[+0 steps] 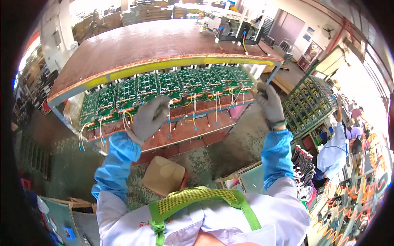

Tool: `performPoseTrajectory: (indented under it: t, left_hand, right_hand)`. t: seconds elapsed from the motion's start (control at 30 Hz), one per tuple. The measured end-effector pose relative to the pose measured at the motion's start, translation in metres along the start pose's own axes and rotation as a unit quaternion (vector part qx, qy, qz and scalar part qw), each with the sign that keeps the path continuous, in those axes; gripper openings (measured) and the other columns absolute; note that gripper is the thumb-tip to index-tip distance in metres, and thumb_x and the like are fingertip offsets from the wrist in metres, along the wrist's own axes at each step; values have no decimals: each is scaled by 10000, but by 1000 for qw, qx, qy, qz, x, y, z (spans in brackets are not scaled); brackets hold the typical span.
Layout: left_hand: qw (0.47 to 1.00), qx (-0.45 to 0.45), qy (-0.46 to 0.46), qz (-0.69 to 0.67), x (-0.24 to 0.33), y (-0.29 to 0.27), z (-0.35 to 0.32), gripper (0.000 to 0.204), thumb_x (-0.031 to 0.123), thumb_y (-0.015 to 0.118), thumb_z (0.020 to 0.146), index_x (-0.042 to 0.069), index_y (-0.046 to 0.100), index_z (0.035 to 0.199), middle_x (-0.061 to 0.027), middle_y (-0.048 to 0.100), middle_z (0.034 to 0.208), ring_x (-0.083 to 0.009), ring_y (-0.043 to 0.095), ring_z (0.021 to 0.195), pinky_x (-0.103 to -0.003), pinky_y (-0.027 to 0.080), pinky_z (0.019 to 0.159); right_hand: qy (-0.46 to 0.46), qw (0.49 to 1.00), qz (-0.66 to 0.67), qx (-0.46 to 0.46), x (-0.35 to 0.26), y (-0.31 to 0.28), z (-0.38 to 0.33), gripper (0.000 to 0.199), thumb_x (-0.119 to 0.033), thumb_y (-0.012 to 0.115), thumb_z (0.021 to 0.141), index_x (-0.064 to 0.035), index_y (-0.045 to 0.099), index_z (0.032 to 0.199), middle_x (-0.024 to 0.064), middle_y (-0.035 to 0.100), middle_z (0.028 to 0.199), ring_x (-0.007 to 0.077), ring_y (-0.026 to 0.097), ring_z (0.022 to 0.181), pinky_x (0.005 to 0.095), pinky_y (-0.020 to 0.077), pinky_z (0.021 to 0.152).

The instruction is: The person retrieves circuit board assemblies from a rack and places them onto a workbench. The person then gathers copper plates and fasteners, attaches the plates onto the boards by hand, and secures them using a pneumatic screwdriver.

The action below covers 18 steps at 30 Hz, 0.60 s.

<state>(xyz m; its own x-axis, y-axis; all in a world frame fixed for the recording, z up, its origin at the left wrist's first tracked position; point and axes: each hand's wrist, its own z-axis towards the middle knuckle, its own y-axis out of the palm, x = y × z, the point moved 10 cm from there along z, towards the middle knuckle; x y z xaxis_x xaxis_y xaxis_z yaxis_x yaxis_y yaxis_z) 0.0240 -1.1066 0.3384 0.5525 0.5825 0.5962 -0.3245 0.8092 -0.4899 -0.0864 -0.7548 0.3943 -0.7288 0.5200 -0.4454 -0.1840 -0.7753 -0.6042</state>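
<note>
A row of green circuit boards (158,84) lies on the lower shelf of a table, with white, yellow and blue-tipped wires (194,107) hanging over its front edge. My left hand (150,119), in a grey glove, is over the front of the row. Its fingers are bent, with a gap between thumb and forefinger, and the fingertips are beside a white wire. At the row's right end is my right hand (271,104), also grey-gloved, close to the table's corner. Its fingers are curled; what they hold, if anything, cannot be made out. Blue sleeve covers are on both forearms.
The brown tabletop (143,43) overhangs the boards, edged in yellow. Black fixtures (234,30) stand on its far right. A stool (164,175) sits below the shelf. On the right are a green rack of boards (310,104) and another person (334,151).
</note>
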Motion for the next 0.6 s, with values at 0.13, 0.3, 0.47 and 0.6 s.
performPoseTrajectory:
  t: [0.13, 0.3, 0.47, 0.6]
  left_hand:
    - [982, 25, 135, 128, 37, -21, 87, 285, 113, 607, 842, 19, 569, 1108, -171, 623, 1033, -303, 636, 921, -361, 507, 778]
    - [952, 59, 183, 241, 32, -7, 175, 298, 151, 603, 836, 31, 563, 1105, -168, 612, 1066, -355, 598, 978, -390, 490, 832]
    - [936, 18, 166, 311, 2, 27, 229, 372, 229, 620, 824, 68, 544, 1150, -170, 578, 1114, -360, 567, 1018, -421, 473, 872]
    - [935, 13, 128, 330, -28, 38, 242, 399, 274, 632, 828, 65, 538, 1155, -175, 561, 1148, -366, 563, 1030, -426, 473, 875]
  right_hand:
    - [-58, 997, -13, 56, -15, -23, 92, 471, -203, 678, 826, 12, 503, 1207, 177, 587, 1131, 261, 597, 1023, 336, 464, 874]
    - [-103, 980, -112, 125, 24, -36, 224, 681, -466, 688, 777, 3, 492, 1230, 212, 566, 1200, 338, 554, 1115, 397, 434, 926]
    - [19, 993, -82, 78, 73, -21, 319, 932, -594, 681, 705, 32, 380, 1327, 272, 497, 1268, 356, 473, 1215, 387, 379, 995]
    - [31, 985, 4, 167, 113, -2, 369, 1114, -553, 756, 644, 74, 223, 1394, 299, 403, 1353, 383, 397, 1279, 391, 335, 1039]
